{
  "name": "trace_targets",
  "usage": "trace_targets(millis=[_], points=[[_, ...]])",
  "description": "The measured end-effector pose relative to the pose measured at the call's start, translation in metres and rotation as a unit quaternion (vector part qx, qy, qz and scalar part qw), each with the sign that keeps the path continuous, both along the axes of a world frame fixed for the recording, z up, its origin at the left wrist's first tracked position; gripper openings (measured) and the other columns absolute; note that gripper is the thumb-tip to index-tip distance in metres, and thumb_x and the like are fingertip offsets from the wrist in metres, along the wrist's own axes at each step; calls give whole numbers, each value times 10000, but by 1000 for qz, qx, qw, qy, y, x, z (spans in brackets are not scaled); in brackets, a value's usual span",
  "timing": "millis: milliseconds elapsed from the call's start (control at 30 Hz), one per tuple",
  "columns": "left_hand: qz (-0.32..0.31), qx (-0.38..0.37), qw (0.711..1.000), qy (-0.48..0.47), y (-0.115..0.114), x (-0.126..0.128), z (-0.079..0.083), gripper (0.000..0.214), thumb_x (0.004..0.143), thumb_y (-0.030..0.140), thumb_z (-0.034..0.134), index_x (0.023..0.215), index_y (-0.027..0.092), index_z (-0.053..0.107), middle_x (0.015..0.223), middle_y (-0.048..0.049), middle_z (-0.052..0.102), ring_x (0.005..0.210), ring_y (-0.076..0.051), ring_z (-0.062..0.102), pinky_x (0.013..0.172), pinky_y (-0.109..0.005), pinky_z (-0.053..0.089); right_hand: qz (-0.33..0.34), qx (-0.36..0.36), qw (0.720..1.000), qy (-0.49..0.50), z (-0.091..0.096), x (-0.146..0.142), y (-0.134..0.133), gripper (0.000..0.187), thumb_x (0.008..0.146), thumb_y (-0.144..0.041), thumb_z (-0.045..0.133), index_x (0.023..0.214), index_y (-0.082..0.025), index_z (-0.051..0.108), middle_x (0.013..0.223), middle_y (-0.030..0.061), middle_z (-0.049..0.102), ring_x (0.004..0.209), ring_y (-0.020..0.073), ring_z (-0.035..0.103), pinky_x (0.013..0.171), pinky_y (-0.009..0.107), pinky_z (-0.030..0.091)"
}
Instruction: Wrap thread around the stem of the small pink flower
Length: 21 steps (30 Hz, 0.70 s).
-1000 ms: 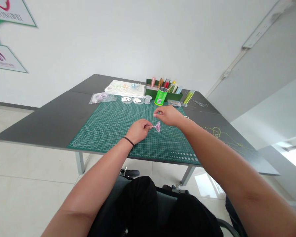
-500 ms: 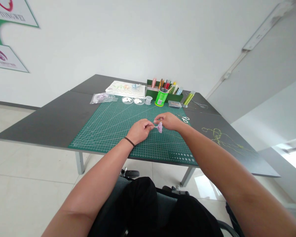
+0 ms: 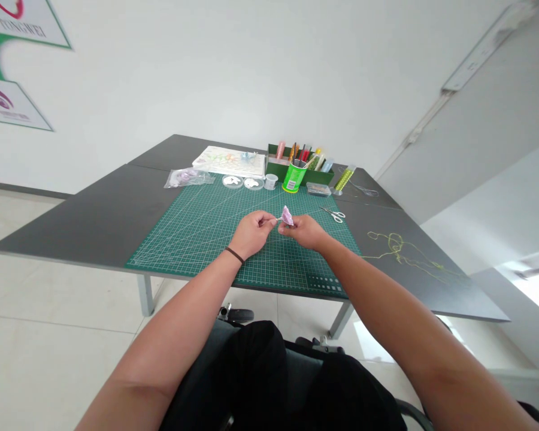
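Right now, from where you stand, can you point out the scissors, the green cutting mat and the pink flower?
scissors (image 3: 333, 214), head view, point near the pivot
green cutting mat (image 3: 193, 239), head view, point on a bare gridded stretch
pink flower (image 3: 287, 216), head view, point on the petals

The room looks bright and evenly lit, with daylight coming from what looks like a window (image 3: 536, 287) to the right of the green cutting mat (image 3: 184, 251), its opening blown out to plain white. In front of the mat, a pale patch of glare lies on the floor tiles (image 3: 372, 344). Shadows are faint and soft: the left hand (image 3: 251, 234) and right hand (image 3: 304, 232) cast very little on the mat. The white wall (image 3: 251, 78) behind it looks flat and pale. A wide-lens bend tilts the wall signs (image 3: 18, 24) beyond the mat's far left, and the small items along its far edge look slightly soft.
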<state>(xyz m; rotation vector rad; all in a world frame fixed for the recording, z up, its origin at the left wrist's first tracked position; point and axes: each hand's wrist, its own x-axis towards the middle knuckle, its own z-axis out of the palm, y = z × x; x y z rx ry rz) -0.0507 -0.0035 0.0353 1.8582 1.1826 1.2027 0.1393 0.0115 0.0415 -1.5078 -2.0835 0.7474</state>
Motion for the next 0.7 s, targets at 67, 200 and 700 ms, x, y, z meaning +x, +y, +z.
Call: trace_targets(millis=[67,200,700], points=[[2,-20,1000,-20,0,0,1,116,849,236,604,818,157,683,755,-3,684,688,-120,592,672,-251,462,-8,-2,1000,3,-2,-1,-5,285,725,-435,604,766,-165,687,508,-71,406,491,83,349,526,233,289],[12,-34,998,-47,0,1,1,126,840,250,608,804,151,677,761,-9,693,699,-124,600,688,-256,467,0,6,1000,7,-4,-2,-15,277,738,-428,601,782,-176,707,490,-76,369,480,82,314,504,234,266],[28,-28,999,-23,3,1,-2,140,836,264,604,787,154,674,700,-2,661,643,-121,564,638,-257,431,5,19,999,28,4,0,-35,267,740,-416,596,749,-172,703,506,-59,413,490,82,316,511,241,275]])
